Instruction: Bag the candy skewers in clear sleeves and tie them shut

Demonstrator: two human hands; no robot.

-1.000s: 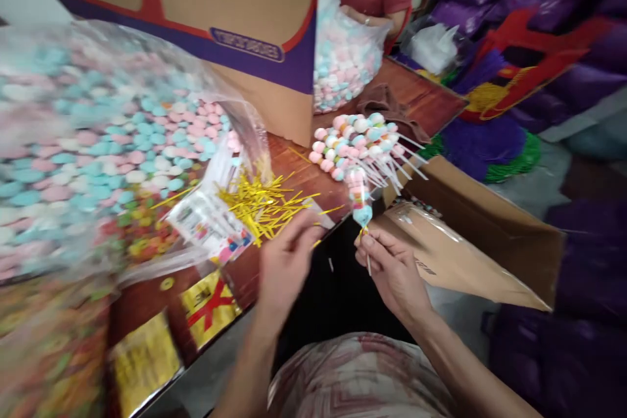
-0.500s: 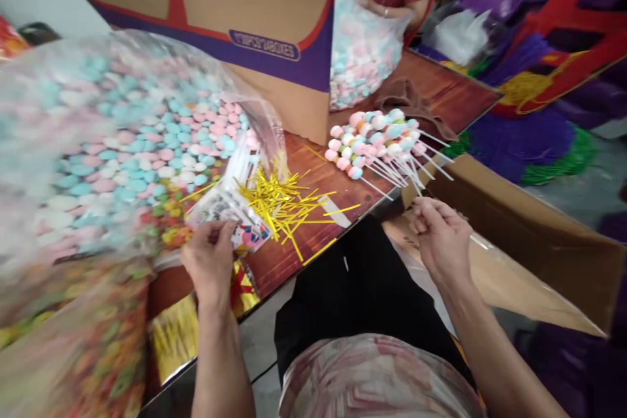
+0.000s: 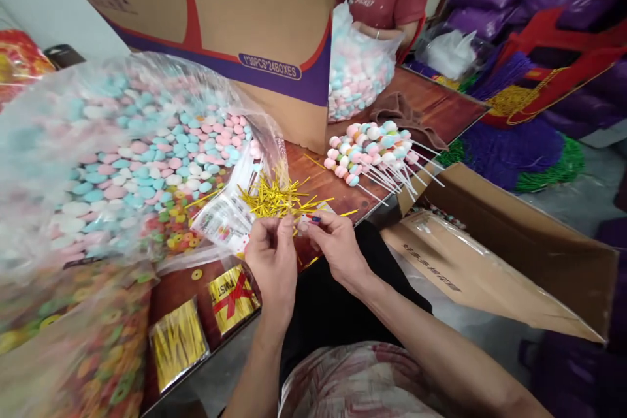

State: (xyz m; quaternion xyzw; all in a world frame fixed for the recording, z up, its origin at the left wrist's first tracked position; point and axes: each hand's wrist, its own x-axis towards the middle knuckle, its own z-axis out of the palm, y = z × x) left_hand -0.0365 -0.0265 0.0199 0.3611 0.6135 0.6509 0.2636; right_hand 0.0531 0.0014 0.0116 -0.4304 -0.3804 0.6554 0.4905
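Both hands moved since half a second ago: left hand off the bag stack, right hand away from the marshmallow skewers; now side by side. Fingers of both nearly closed, thumb to index, pinching a small printed plastic bag at the tips. Bag sits between the two hands, mostly hidden, blue-red print at right fingertips. Gold twist ties just beyond, on worktop. Skewers lie right of them; open carton further right.
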